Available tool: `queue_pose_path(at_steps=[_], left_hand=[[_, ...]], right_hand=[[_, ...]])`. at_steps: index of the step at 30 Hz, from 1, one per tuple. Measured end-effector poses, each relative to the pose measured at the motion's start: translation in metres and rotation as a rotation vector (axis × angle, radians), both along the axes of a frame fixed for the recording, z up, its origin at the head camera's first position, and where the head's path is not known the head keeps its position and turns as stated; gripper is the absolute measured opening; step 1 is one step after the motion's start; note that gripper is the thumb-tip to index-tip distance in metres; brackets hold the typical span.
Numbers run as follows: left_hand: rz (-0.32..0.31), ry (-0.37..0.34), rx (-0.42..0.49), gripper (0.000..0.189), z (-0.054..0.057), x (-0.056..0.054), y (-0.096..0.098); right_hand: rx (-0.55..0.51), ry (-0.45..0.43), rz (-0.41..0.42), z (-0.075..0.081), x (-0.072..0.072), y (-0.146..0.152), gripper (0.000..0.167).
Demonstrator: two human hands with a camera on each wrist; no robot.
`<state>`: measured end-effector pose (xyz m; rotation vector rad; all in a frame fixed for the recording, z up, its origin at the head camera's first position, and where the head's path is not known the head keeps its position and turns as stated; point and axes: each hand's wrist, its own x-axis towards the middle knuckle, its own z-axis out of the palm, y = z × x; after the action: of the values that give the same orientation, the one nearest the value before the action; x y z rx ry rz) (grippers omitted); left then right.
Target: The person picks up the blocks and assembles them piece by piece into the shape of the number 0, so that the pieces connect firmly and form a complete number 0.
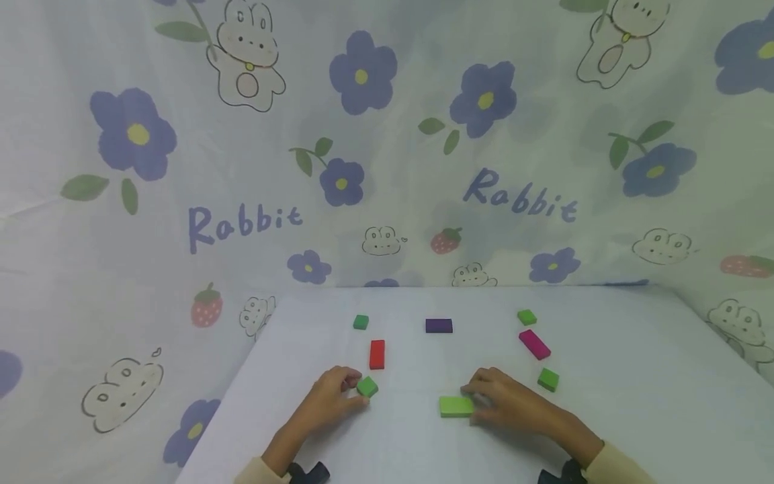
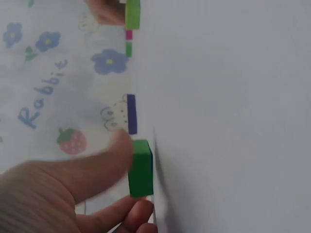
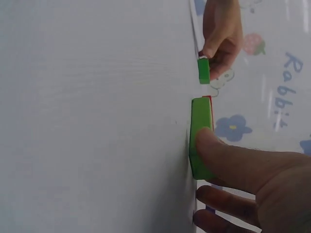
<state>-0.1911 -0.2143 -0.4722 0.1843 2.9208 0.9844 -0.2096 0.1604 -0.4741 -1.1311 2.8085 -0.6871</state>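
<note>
My left hand (image 1: pixel 334 395) has its thumb and fingers about a small green cube (image 1: pixel 367 387) at the front left of the table, pinching it. In the left wrist view the thumb lies against the green cube (image 2: pixel 141 169), with curled fingers below. To the right, my right hand (image 1: pixel 508 400) grips the right end of a lime-green rectangular block (image 1: pixel 456 407) lying flat. The right wrist view has the thumb pressed on the near face of the lime block (image 3: pixel 200 138); its far side is hidden. A red block (image 1: pixel 377 354) lies just beyond the left hand.
Farther back lie a dark green cube (image 1: pixel 361 322) and a dark purple block (image 1: pixel 439 326). On the right are a light green cube (image 1: pixel 527 316), a magenta block (image 1: pixel 535 345) and another green cube (image 1: pixel 548 379). The white table (image 1: pixel 635 376) ends at a printed cloth backdrop (image 1: pixel 411 168).
</note>
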Motion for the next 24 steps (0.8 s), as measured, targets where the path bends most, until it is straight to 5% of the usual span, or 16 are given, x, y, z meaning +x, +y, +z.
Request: queue_pose_path(at_steps=[6,14,24], left_hand=[[0.014,0.032,0.017,0.035,-0.001,0.001,0.006],[-0.058,0.076,0.063,0.035,0.001,-0.004,0.026],[-0.133,0.006,0.096,0.032,-0.002,-0.022,0.065]], right_hand=[[-0.042,0.015,-0.015,-0.006,-0.002,0.000,0.032],[-0.161,-0.031,-0.071,-0.013,-0.004,0.003,0.033],[-0.217,-0.048,-0.070,-0.014,-0.014,-0.006,0.029]])
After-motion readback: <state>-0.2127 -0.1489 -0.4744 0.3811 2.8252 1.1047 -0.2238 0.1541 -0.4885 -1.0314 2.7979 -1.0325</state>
